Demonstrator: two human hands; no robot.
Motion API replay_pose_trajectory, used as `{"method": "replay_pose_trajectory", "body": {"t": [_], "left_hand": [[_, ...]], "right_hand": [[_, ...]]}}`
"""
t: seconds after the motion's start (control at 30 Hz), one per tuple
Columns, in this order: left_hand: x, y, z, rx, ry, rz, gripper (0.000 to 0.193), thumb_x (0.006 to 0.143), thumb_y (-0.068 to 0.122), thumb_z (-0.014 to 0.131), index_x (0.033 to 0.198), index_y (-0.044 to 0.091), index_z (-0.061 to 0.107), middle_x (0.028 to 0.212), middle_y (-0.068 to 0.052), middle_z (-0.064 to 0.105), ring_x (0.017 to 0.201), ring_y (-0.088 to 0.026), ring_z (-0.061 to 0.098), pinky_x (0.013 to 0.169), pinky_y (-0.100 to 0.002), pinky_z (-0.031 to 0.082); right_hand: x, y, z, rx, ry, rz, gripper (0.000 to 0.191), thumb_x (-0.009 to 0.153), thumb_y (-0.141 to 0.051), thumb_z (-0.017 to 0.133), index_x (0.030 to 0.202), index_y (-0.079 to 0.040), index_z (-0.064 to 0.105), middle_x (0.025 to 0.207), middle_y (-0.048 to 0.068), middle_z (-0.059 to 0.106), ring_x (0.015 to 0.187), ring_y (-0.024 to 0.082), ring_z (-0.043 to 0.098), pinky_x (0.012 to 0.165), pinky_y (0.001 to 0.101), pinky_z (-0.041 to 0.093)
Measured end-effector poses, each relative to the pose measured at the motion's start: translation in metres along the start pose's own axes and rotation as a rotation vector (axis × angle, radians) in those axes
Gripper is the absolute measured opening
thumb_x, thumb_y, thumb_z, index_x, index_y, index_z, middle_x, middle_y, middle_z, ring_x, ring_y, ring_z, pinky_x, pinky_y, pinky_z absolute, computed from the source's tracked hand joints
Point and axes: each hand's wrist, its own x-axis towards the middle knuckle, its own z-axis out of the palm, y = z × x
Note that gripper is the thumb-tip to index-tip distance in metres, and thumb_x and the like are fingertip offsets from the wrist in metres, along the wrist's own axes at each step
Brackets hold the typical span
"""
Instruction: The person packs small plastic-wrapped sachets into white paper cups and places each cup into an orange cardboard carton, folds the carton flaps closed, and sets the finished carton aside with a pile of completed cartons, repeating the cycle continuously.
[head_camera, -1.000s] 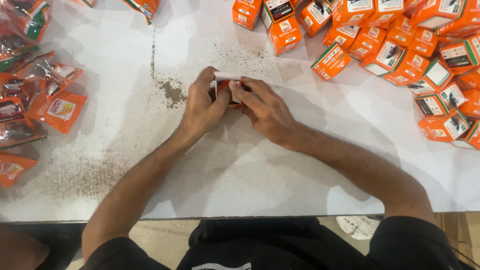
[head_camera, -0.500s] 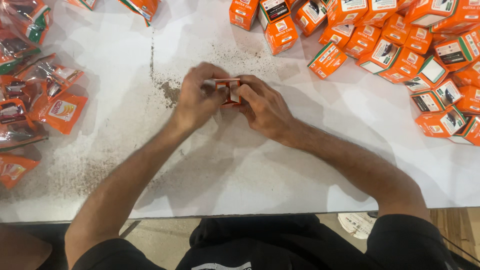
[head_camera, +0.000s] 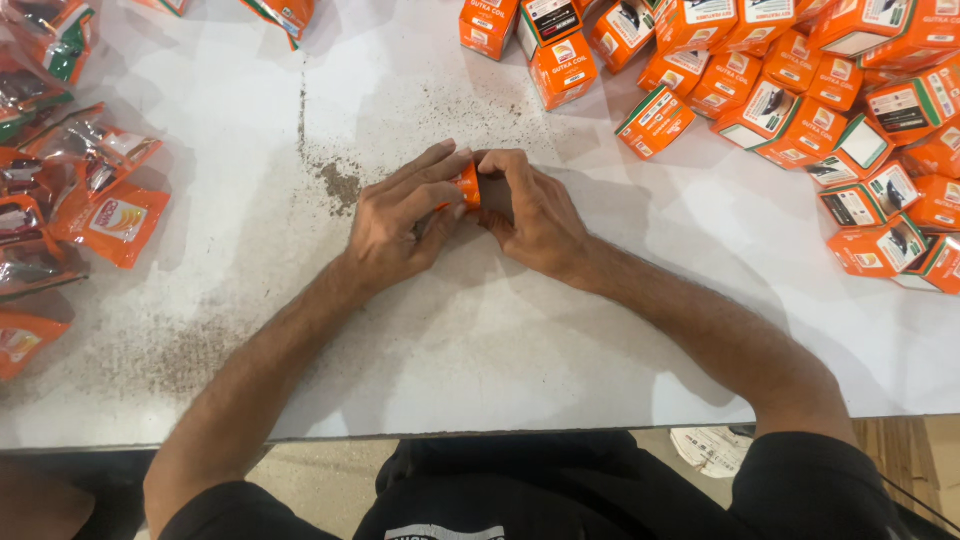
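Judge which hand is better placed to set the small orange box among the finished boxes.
Probably the right hand: it grips the small orange box and lies nearer the pile of orange boxes.

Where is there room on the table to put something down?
Bare table lies between the hands and the near edge, and beyond the fingers, though dusty. It is crowded right with orange boxes and left with packets.

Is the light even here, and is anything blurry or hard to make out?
Head view: soft, fairly even light; faint shadows under both forearms on the white table. The small orange box is mostly hidden between left hand and right hand. Corner packets look slightly stretched.
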Motion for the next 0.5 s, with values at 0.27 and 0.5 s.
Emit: {"method": "replay_pose_trajectory", "body": {"t": [0.27,0.5], "left_hand": [[-0.005,0.008,-0.009,0.134,-0.113,0.132,0.031,0.090,0.021,0.086,0.103,0.001,0.065,0.150,-0.021,0.056,0.144,-0.039,0.049,0.112,-0.048,0.052],[-0.010,-0.034,-0.029,0.251,-0.133,0.208,0.037,0.094,0.019,0.083,0.123,0.007,0.064,0.160,-0.019,0.044,0.154,-0.037,0.035,0.130,-0.059,0.024]], "right_hand": [[-0.003,0.000,-0.001,-0.010,-0.022,0.004,0.069,0.086,-0.006,0.087,0.136,-0.007,0.039,0.129,0.017,0.065,0.117,0.038,0.068,0.093,0.0431,0.058],[0.007,0.011,-0.010,-0.264,0.006,-0.203,0.075,0.091,-0.005,0.078,0.152,-0.015,0.035,0.144,0.016,0.061,0.133,0.035,0.062,0.114,0.0442,0.052]]}}
